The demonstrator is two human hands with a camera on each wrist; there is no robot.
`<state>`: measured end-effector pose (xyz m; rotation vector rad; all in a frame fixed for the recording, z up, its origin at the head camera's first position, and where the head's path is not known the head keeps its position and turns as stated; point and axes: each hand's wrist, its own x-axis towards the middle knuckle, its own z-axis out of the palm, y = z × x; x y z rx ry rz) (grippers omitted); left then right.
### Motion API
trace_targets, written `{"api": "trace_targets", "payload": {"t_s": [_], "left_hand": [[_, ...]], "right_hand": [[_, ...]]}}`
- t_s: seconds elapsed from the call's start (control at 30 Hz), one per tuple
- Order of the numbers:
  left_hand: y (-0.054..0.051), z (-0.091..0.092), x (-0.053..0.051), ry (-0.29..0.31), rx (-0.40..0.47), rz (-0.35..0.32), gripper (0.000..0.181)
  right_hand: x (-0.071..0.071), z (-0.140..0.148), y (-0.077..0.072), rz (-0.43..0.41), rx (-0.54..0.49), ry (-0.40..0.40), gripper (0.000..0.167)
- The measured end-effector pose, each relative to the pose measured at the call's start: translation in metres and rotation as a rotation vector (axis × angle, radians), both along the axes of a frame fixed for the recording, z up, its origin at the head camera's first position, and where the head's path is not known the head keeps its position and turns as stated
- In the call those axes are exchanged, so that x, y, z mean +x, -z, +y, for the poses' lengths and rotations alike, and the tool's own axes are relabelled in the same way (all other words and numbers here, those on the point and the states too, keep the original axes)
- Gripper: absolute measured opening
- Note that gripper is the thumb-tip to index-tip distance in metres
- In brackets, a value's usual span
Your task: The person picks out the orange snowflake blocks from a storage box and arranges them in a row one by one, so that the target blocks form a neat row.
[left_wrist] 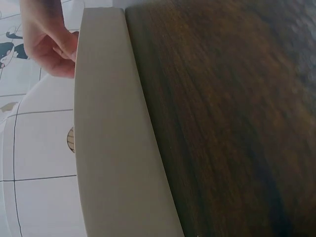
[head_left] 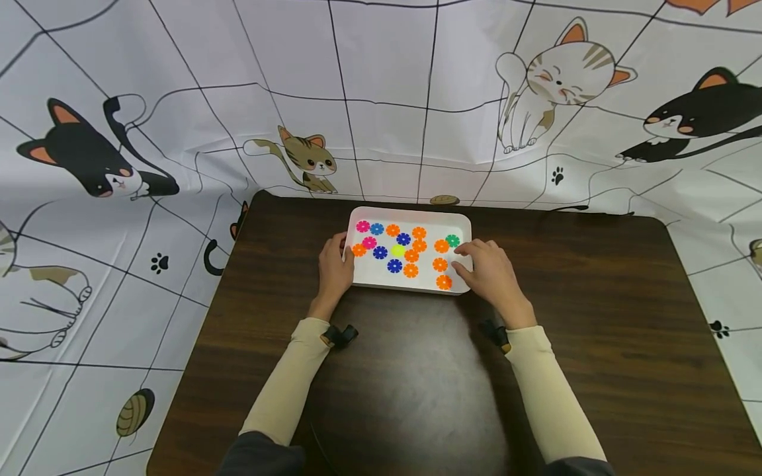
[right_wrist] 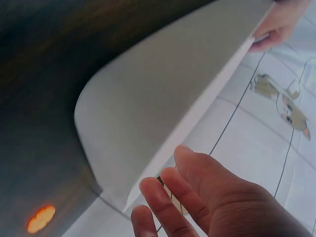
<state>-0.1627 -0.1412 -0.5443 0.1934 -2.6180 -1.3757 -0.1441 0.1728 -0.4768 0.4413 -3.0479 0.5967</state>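
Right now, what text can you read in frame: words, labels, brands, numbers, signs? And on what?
None readable in any view.
Tray: plain pale sides, no label where they show.
Colored discs: no lettering visible; too small to rule out fine marks.
Backdrop: drawn cats, paw prints and lines, no readable words.
Table: wood grain, no text seen.
Dark wrist units: too small to tell.

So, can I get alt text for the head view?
A person's left hand grips a white tray of colourful discs, many orange, while the right hand reaches over its right end. Brown table beneath, cat-print backdrop behind.
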Motion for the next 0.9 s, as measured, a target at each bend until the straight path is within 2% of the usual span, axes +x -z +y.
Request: {"api": "trace_targets", "payload": {"t_s": [0.2, 0.5, 0.77, 0.9], "left_hand": [[0.001, -0.001, 0.001, -0.001, -0.001, -0.015, 0.036], [-0.001, 0.000, -0.001, -0.001, -0.002, -0.021, 0.037], [-0.003, 0.000, 0.001, -0.006, -0.006, -0.012, 0.036], [-0.002, 0.000, 0.001, -0.003, -0.007, -0.002, 0.036]], "right_hand": [[0.001, -0.015, 0.008, -0.041, 0.037, -0.045, 0.033], [-0.005, -0.026, 0.020, -0.056, 0.076, -0.084, 0.034], [-0.008, -0.035, 0.024, -0.051, 0.140, -0.046, 0.036], [-0.008, -0.038, 0.026, -0.007, 0.172, -0.028, 0.034]]}}
